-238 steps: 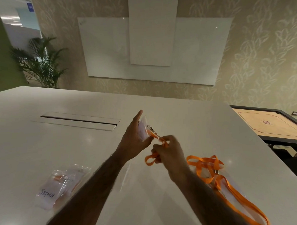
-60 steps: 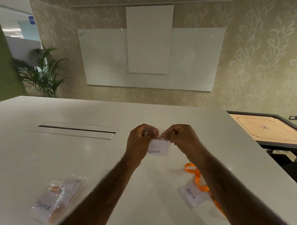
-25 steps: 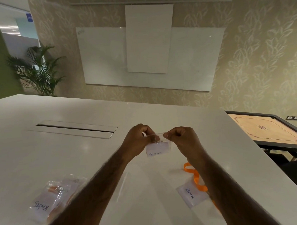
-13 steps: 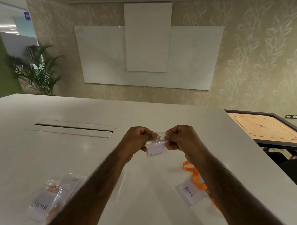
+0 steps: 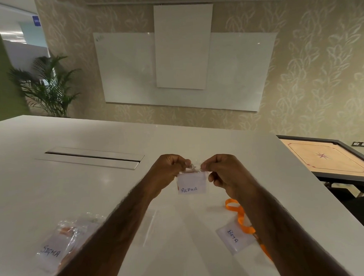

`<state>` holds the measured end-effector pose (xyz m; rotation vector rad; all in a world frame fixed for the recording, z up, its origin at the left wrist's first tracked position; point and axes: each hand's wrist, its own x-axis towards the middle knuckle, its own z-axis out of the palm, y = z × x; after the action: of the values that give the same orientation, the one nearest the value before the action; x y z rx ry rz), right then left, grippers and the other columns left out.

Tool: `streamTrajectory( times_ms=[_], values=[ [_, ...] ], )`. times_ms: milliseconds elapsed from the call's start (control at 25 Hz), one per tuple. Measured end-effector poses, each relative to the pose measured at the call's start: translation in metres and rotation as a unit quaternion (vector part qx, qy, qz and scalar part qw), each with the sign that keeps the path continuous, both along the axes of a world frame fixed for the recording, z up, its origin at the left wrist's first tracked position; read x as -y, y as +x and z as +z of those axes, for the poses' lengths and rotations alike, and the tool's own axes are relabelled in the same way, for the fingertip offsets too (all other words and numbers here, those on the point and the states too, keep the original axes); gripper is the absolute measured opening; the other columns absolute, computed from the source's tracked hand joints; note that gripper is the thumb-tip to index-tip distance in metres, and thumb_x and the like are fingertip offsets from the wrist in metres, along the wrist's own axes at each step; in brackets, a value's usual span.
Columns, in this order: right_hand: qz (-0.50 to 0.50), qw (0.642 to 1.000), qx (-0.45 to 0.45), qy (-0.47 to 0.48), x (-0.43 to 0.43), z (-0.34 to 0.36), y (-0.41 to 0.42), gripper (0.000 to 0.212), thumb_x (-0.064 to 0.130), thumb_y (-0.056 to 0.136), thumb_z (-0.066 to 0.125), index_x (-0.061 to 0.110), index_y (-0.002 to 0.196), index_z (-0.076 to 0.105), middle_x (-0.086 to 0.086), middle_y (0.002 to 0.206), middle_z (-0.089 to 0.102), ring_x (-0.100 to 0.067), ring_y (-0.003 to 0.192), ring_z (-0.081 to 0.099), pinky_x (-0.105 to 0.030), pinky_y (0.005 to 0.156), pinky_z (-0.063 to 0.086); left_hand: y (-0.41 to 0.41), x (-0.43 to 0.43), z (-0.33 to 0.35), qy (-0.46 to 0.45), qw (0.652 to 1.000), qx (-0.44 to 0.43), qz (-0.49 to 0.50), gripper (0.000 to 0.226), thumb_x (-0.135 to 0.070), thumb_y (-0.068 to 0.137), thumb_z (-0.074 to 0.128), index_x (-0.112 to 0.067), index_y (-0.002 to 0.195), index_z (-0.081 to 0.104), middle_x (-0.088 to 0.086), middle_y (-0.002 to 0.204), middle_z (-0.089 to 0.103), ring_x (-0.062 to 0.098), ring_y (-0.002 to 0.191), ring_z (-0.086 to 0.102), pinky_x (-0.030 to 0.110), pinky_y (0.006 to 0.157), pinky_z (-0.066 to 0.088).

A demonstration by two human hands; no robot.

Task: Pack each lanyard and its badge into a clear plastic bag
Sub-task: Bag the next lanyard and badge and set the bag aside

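Observation:
Above the white table (image 5: 55,194), my left hand (image 5: 168,171) and my right hand (image 5: 221,171) pinch the top edge of a small clear bag (image 5: 192,183) from either side. A white badge marked ALPHA shows inside it, with a bit of orange lanyard behind. On the table at the right lies a badge marked BETA (image 5: 234,238) with its loose orange lanyard (image 5: 239,216), partly hidden by my right forearm. At the lower left lies a packed bag with a badge marked SIGMA (image 5: 57,245). An empty clear bag (image 5: 149,225) lies flat beside my left forearm.
A long cable hatch (image 5: 91,158) is set into the table at the far left. Past the table's right edge stands a carrom board (image 5: 326,159). A whiteboard (image 5: 183,69) hangs on the far wall, a potted palm (image 5: 49,88) at the left.
Both hands keep working along the top of the ALPHA bag and it now hangs a little lower and flatter. Long before, they were feeding the orange lanyard into it.

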<state>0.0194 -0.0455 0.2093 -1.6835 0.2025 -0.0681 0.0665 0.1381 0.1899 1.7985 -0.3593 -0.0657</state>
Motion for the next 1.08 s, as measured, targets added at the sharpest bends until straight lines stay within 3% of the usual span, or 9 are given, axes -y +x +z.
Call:
streamTrajectory(
  times_ms=[160,280,480,680,880,960,1080],
  values=[
    [-0.007,0.999,0.001,-0.033,0.001,0.002,-0.002,0.011,-0.005,0.085,0.067,0.002,0.079,0.073,-0.009,0.072,0.072,-0.011,0.046,0.055,-0.024,0.046,0.042,-0.002,0.002,0.004,0.024,0.998,0.054,-0.018,0.014,-0.01,0.093,0.065,-0.014,0.087,0.077,-0.007,0.084,0.077,0.003,0.073,0.067,0.012,0.064,0.048],
    [-0.01,0.999,0.016,-0.033,0.001,0.003,-0.003,0.007,-0.004,0.085,0.069,-0.001,0.081,0.074,-0.016,0.083,0.075,-0.014,0.05,0.058,-0.024,0.047,0.046,-0.001,0.006,0.006,0.065,0.994,0.084,0.009,0.018,-0.009,0.093,0.063,-0.015,0.085,0.078,-0.007,0.085,0.077,0.005,0.075,0.067,0.014,0.068,0.05],
    [0.001,0.998,0.025,0.051,0.003,0.0,-0.003,0.009,-0.001,0.088,0.068,-0.008,0.092,0.072,-0.014,0.08,0.07,-0.019,0.059,0.062,-0.027,0.055,0.052,0.0,0.008,0.002,0.064,0.994,0.083,0.016,0.02,-0.011,0.097,0.057,-0.017,0.084,0.07,-0.006,0.089,0.073,0.009,0.077,0.064,0.017,0.067,0.049],
    [-0.01,0.997,0.037,-0.065,0.003,0.001,-0.007,0.008,0.0,0.089,0.067,-0.006,0.087,0.072,-0.011,0.072,0.067,-0.015,0.059,0.059,-0.024,0.052,0.051,0.001,0.012,0.0,0.121,0.988,0.094,-0.008,0.023,-0.033,0.088,0.075,-0.011,0.082,0.071,0.002,0.083,0.073,0.006,0.069,0.06,0.02,0.065,0.046],
    [-0.005,0.991,0.049,-0.125,0.001,0.004,-0.011,0.009,0.0,0.089,0.067,-0.003,0.082,0.071,-0.007,0.062,0.064,-0.013,0.052,0.056,-0.023,0.049,0.047,-0.002,0.014,0.001,0.117,0.988,0.097,-0.014,0.014,-0.024,0.087,0.075,-0.011,0.084,0.075,0.003,0.082,0.076,0.017,0.073,0.067,0.027,0.069,0.052],
    [-0.008,0.987,0.05,-0.154,-0.001,0.003,-0.011,0.01,0.001,0.089,0.065,-0.002,0.081,0.071,-0.007,0.062,0.064,-0.012,0.048,0.053,-0.022,0.047,0.044,-0.005,0.018,0.001,0.131,0.985,0.112,-0.017,0.012,-0.019,0.09,0.072,-0.008,0.087,0.075,0.003,0.084,0.076,0.018,0.074,0.068,0.022,0.068,0.052],
    [-0.014,0.983,0.055,-0.175,-0.003,0.002,-0.012,0.01,0.0,0.089,0.063,-0.002,0.082,0.07,-0.005,0.063,0.063,-0.012,0.049,0.051,-0.022,0.046,0.04,-0.009,0.022,-0.001,0.152,0.978,0.14,-0.023,0.011,-0.015,0.092,0.066,-0.008,0.088,0.073,-0.003,0.083,0.071,0.006,0.069,0.061,0.011,0.062,0.046]
  ],
)
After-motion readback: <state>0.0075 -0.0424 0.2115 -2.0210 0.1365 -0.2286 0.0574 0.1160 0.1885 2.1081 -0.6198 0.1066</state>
